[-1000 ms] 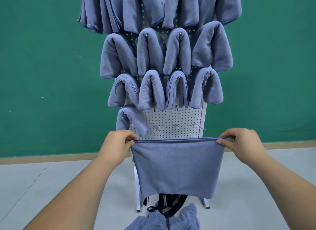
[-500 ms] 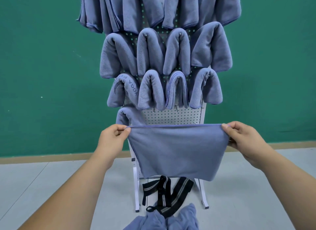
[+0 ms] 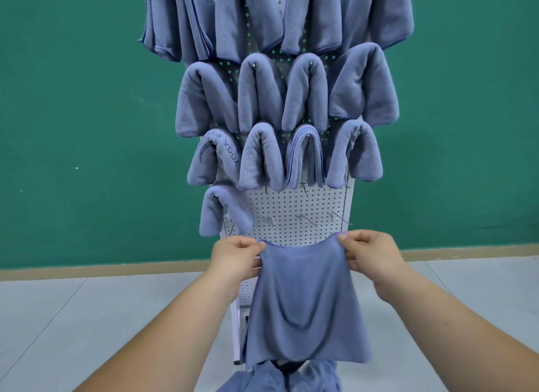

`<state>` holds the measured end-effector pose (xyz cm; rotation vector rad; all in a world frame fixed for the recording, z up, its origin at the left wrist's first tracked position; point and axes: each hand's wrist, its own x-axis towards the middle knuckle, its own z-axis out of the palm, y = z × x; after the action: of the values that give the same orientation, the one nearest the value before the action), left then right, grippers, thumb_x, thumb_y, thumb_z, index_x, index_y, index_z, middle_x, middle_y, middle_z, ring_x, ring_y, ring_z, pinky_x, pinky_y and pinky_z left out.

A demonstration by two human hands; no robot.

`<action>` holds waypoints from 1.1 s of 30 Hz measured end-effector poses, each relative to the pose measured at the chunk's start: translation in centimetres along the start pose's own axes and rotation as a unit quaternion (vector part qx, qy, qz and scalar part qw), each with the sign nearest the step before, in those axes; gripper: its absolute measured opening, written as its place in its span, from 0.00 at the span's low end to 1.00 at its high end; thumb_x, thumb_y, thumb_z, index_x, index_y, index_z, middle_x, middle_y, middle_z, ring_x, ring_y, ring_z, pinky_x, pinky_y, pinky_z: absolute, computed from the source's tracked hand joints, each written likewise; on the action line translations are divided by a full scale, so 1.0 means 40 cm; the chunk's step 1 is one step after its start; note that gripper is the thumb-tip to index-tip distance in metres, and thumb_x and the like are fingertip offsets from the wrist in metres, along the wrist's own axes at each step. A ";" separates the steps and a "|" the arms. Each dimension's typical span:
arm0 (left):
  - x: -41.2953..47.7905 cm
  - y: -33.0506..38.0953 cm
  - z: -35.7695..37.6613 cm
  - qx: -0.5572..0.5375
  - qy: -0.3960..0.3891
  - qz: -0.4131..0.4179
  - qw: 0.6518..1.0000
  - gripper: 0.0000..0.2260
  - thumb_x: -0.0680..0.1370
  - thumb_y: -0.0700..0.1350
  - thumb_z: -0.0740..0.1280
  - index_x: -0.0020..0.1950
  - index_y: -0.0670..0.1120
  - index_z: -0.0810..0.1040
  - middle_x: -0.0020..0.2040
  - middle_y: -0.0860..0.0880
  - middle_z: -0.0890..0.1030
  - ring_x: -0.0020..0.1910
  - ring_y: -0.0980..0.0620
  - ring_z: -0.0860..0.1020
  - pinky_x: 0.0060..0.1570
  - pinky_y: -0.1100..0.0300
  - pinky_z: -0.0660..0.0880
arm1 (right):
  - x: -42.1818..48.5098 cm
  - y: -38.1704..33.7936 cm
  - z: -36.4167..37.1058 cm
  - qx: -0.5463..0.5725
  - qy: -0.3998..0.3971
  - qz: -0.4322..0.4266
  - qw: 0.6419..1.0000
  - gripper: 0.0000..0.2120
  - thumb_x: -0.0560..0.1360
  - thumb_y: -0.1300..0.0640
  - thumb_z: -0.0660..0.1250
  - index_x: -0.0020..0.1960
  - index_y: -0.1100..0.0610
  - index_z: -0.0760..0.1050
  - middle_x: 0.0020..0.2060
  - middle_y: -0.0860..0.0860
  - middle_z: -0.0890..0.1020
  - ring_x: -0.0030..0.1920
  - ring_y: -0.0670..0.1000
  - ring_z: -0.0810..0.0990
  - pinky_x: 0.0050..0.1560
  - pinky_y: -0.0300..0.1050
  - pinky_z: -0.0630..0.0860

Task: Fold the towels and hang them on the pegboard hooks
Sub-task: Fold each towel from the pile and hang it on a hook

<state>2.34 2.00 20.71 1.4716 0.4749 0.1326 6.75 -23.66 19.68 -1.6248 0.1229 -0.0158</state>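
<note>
My left hand (image 3: 236,257) and right hand (image 3: 370,254) each pinch a top corner of the towel (image 3: 303,304). It sags between them, long side hanging down. Free hooks (image 3: 305,218) on the pegboard (image 3: 294,199) lie just above and beyond, roughly midway between my hands.

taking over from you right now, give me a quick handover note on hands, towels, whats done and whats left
Hands: the left hand pinches the towel at its top left corner, and the right hand pinches the top right corner.
The towel hangs slack between them, in front of the lower pegboard.
Done: folded towels fill the upper rows, and a single towel hangs at the left end of the next row.
Left: finish folding the held towel, hang it on one of the bare hooks, then do the pile of towels at the bottom edge.
</note>
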 end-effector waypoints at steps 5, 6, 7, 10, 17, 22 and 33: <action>-0.057 -0.002 0.071 0.022 -0.058 0.028 0.998 0.05 0.78 0.36 0.75 0.51 0.39 0.82 0.35 0.48 0.84 0.31 0.51 0.82 0.41 0.53 0.83 | -0.050 0.007 0.092 -0.060 -0.047 -0.070 0.995 0.03 0.80 0.59 0.73 0.51 0.58 0.85 0.40 0.53 0.88 0.38 0.52 0.86 0.44 0.47 0.85; -0.063 -0.004 0.081 0.026 -0.065 0.033 0.997 0.05 0.78 0.36 0.75 0.51 0.39 0.82 0.36 0.47 0.85 0.31 0.51 0.83 0.38 0.56 0.83 | -0.056 0.011 0.105 -0.082 -0.043 -0.088 0.992 0.02 0.79 0.58 0.74 0.50 0.56 0.85 0.39 0.52 0.88 0.40 0.52 0.87 0.45 0.49 0.86; -0.068 -0.007 0.088 0.030 -0.069 0.037 0.996 0.04 0.78 0.35 0.74 0.52 0.39 0.82 0.38 0.45 0.86 0.33 0.50 0.84 0.37 0.58 0.82 | -0.063 0.014 0.117 -0.097 -0.041 -0.103 0.989 0.02 0.79 0.58 0.74 0.49 0.54 0.86 0.38 0.50 0.88 0.40 0.51 0.88 0.46 0.49 0.86; -0.075 -0.017 0.103 0.031 -0.073 0.044 0.996 0.04 0.78 0.35 0.74 0.51 0.39 0.81 0.46 0.39 0.87 0.38 0.47 0.86 0.41 0.56 0.84 | -0.080 0.023 0.140 -0.130 -0.028 -0.137 0.982 0.03 0.78 0.56 0.75 0.46 0.51 0.86 0.37 0.47 0.88 0.38 0.47 0.87 0.46 0.50 0.86; -0.071 -0.037 0.115 0.012 -0.064 0.051 0.997 0.00 0.80 0.35 0.72 0.49 0.39 0.82 0.42 0.39 0.87 0.38 0.47 0.86 0.44 0.54 0.85 | -0.095 0.042 0.153 -0.190 0.006 -0.160 0.969 0.05 0.79 0.54 0.73 0.45 0.46 0.86 0.36 0.40 0.87 0.39 0.41 0.85 0.48 0.44 0.84; -0.079 -0.028 0.117 0.016 -0.080 0.040 0.996 0.09 0.80 0.34 0.66 0.47 0.40 0.85 0.41 0.41 0.87 0.41 0.46 0.85 0.52 0.49 0.85 | -0.108 0.043 0.163 -0.254 0.007 -0.183 0.950 0.06 0.74 0.51 0.74 0.51 0.45 0.85 0.46 0.41 0.84 0.41 0.37 0.81 0.40 0.26 0.72; -0.005 -0.019 0.005 0.462 -0.087 0.195 0.861 0.14 0.76 0.43 0.68 0.57 0.60 0.81 0.50 0.53 0.79 0.45 0.52 0.79 0.48 0.57 0.77 | -0.050 -0.004 0.077 -0.265 -0.066 -0.205 0.940 0.05 0.76 0.56 0.77 0.44 0.47 0.84 0.37 0.41 0.86 0.38 0.38 0.82 0.40 0.28 0.72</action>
<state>2.09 1.67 20.04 2.4994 0.0556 0.0893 5.05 -20.40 19.77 -2.1594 -0.3466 -0.2104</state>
